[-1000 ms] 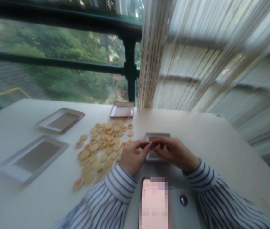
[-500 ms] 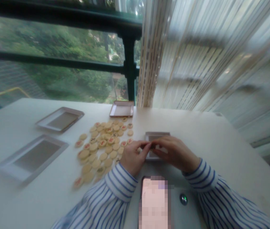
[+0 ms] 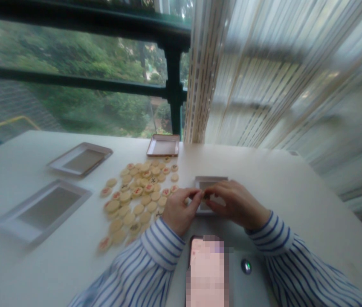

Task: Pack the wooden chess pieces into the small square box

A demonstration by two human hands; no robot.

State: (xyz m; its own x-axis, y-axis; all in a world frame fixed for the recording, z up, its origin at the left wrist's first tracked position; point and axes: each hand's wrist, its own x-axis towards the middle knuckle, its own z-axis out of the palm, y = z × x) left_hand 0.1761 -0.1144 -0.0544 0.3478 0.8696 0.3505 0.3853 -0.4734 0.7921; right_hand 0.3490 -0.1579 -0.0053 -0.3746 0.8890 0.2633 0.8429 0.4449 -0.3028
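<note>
Our left hand (image 3: 179, 211) and right hand (image 3: 236, 204) meet fingertip to fingertip just above the small grey tray (image 3: 212, 182) at the middle of the white desk (image 3: 296, 200). The fingers of both hands are drawn together, pinching a small object (image 3: 205, 196) between them. It is too small and dark for us to tell what it is. It sits at the meeting point of our thumbs and forefingers, over the tray's near half.

Just left of our left hand lies a loose spread of round xiangqi pieces (image 3: 139, 194), pale wooden discs, some marked in red or black. Beyond them, by the window, stands a brown tray (image 3: 163, 146). Two larger grey trays (image 3: 81, 158) (image 3: 43, 210) lie well apart to the left. A phone (image 3: 206, 273) lies near us between our striped sleeves.
</note>
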